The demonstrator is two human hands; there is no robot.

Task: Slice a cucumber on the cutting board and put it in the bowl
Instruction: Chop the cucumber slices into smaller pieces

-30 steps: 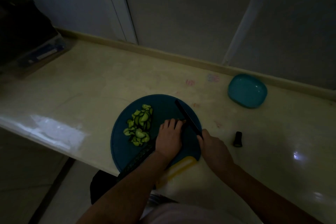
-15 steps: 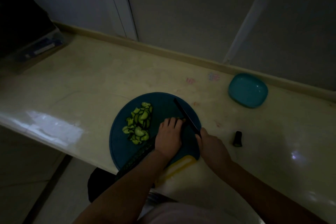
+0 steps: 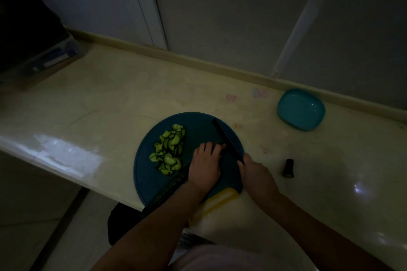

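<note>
Counter (image 3: 110, 99); cucumber (image 3: 169, 185) under left fingers (image 3: 207, 147), beside knife (image 3: 224, 136)

Two hands (image 3: 204, 165) (image 3: 256, 174), one knife (image 3: 224, 136), one cucumber (image 3: 167, 187), one board (image 3: 145, 174), one bowl (image 3: 300, 109), one stub (image 3: 288, 167).

Single head-worn view, steeply down over the counter (image 3: 110, 99) edge.

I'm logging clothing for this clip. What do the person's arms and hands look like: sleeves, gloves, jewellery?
Both forearms are bare to the frame's edge, with no sleeves showing. The left hand and right hand wear no gloves. No watch, bracelet or ring is visible, though the light is dim. A pale garment shows at the bottom edge.
</note>
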